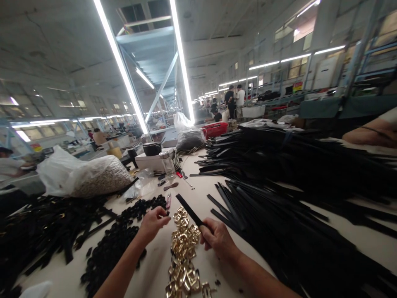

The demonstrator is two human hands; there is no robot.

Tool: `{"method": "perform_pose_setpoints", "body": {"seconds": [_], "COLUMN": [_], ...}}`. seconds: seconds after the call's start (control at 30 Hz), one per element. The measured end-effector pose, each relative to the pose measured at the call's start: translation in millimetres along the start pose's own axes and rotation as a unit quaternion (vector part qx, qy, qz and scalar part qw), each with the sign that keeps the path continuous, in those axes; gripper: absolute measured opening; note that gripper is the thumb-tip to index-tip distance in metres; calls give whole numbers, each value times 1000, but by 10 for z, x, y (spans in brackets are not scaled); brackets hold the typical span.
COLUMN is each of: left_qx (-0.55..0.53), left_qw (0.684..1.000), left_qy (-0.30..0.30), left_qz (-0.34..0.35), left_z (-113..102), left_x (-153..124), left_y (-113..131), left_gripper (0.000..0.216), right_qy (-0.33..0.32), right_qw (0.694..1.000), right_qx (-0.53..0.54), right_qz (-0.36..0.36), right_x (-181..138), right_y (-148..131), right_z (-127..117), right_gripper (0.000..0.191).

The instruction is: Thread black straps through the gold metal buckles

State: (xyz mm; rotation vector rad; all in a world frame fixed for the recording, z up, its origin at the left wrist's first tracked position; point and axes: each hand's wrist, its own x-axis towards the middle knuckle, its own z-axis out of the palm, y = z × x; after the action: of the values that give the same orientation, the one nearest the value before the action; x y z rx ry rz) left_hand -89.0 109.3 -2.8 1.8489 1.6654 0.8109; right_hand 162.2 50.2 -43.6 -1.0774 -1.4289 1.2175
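My right hand (217, 238) is closed around a black strap (190, 210), whose free end points up and to the left above the table. My left hand (154, 223) is pinched, with a small black piece (168, 213) at its fingertips. Between the hands lies a heap of gold-coloured metal buckles (185, 242). Left of my left hand spreads a pile of small black pieces (108, 256), too small to make out fully. A pair of pink-handled thread snips (168, 201) lies just beyond my left fingertips.
Long black straps (279, 231) cover the right side, with a taller stack (263, 157) behind. More straps with buckles (46, 227) are heaped at left. Further back are a filled plastic bag (99, 176), a glass jar (167, 164), a black cup (151, 149) and a person's arm (372, 132).
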Motion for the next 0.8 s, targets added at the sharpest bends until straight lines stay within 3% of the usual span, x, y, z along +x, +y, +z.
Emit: {"method": "perform_pose_setpoints", "body": {"seconds": [0.1,0.2,0.27,0.43,0.8], "left_qx": [-121,-299,-363,-374,-347], "left_qw": [992,952,930,925,937], "left_qy": [-32,-41,-39,-46,-21], "left_qz": [-11,-40,-48,-52,-34], "left_z": [101,250,360,514,478], "left_x": [-409,-711,-802,-792,-830], "left_y": [223,395,444,443,573], "left_gripper": [27,31,30,31,29], "right_qy": [-11,-35,-49,-38,-63], "right_qw": [1000,999,998,997,997], "right_qx": [7,9,14,28,-10], "right_qz": [-6,-32,-46,-56,-53], "right_x": [-79,-168,-212,-247,-236], "right_y": [-38,-95,-135,-176,-141], "right_z": [63,124,150,173,181], "right_gripper": [25,28,30,33,26]}}
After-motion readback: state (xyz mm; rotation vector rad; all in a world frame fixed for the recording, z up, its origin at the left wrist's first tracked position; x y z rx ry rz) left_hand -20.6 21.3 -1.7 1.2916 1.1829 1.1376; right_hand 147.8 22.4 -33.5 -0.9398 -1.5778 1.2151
